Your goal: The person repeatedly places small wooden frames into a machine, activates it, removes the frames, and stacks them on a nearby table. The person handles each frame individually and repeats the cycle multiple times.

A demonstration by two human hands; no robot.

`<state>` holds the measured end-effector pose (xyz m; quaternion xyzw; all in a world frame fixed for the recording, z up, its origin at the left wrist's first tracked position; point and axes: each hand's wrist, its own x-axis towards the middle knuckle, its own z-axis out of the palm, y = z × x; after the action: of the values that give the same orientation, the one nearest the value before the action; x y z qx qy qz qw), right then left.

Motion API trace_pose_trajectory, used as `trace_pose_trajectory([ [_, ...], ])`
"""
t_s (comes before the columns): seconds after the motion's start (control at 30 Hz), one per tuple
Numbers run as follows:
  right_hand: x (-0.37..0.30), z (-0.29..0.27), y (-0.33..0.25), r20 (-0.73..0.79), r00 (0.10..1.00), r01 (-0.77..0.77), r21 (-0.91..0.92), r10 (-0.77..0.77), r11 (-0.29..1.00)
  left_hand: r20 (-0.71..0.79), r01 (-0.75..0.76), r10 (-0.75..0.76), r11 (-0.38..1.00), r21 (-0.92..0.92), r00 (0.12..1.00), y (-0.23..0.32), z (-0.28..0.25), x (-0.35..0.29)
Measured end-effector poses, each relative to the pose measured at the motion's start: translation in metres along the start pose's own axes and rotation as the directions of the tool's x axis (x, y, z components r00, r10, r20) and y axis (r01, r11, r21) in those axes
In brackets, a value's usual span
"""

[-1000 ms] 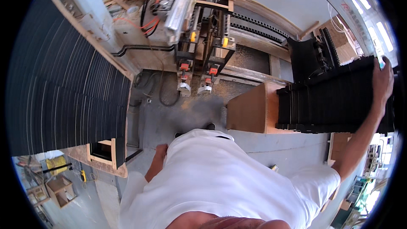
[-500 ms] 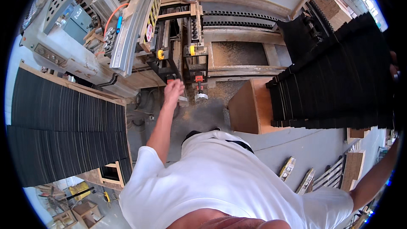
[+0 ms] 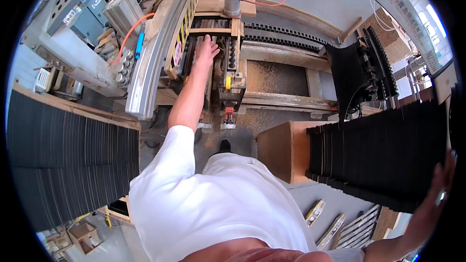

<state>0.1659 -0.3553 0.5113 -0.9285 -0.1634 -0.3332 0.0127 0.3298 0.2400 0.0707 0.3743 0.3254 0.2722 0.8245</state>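
Observation:
My left hand [image 3: 207, 51] reaches out over the woodworking machine [image 3: 236, 75], its fingers apart and nothing seen in them. Just beyond the fingertips lies a pale wooden bar [image 3: 209, 32] across the machine; I cannot tell whether they touch it. A metal cylinder [image 3: 232, 6] stands upright behind that bar. At the far right edge, my right hand [image 3: 438, 182] is beside the outer end of a long stack of black panels [image 3: 374, 153], fingers stretched out. Dark shadow partly hides this hand, and contact with the panels is unclear.
Another stack of black panels [image 3: 73, 160] stands on the left. A brown wooden block [image 3: 276, 150] adjoins the right stack. The machine's silver beam [image 3: 148, 80] runs beside my left arm. Sawdust [image 3: 276, 77] lies under the rails. Metal rails [image 3: 332, 230] rest on the floor behind right.
My left hand has moved forward from the machine's near end toward the wooden bar, its fingers loosening. I have stepped or leaned closer. More of my right hand shows by the right stack.

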Motion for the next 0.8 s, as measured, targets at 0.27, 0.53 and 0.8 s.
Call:
trace_pose_trajectory([
  [0.27, 0.007, 0.089, -0.179, 0.117, 0.918, 0.319, 0.35, -0.379, 0.881, -0.036, 0.021, -0.033, 0.954, -0.299, 0.999, 0.012, 0.002, 0.067],
  [0.53, 0.046, 0.265, -0.236, 0.003, 0.851, 0.409, 0.626, -0.525, 0.665, -0.16, 0.061, -0.131, 0.922, -0.382, 0.978, -0.004, 0.014, 0.055],
  [0.8, 0.074, 0.432, -0.356, -0.107, 0.704, 0.505, 0.77, -0.702, 0.39, 0.289, 0.122, -0.008, 0.918, -0.378, 0.957, -0.026, -0.051, -0.023],
])
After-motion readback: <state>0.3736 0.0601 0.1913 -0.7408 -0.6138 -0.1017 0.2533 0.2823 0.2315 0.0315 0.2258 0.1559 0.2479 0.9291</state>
